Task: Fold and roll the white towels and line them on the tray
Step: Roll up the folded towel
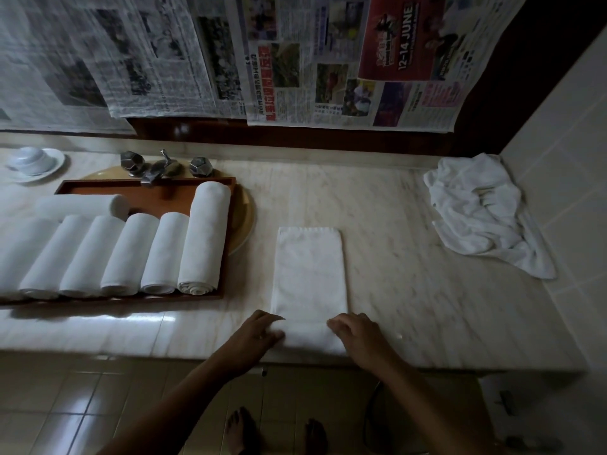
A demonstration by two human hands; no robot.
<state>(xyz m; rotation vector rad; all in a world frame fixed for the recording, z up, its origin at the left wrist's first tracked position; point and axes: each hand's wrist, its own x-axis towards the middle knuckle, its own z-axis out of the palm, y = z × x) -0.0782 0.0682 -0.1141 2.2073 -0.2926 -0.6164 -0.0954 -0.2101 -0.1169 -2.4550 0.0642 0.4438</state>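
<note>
A white towel (308,270) lies folded into a long strip on the marble counter, its near end curled into the start of a roll. My left hand (259,333) grips the roll's left end. On its right end, my right hand (356,336) holds the roll with curled fingers. Left of the strip, a brown wooden tray (226,244) carries several rolled white towels (203,238) side by side, with one more roll (82,205) lying crosswise behind them.
A heap of loose white towels (483,208) sits in the back right corner by the tiled wall. A metal tap (164,169) and a yellow basin rim (244,221) are behind the tray. A white dish (34,162) stands far left. The counter's front edge runs just below my hands.
</note>
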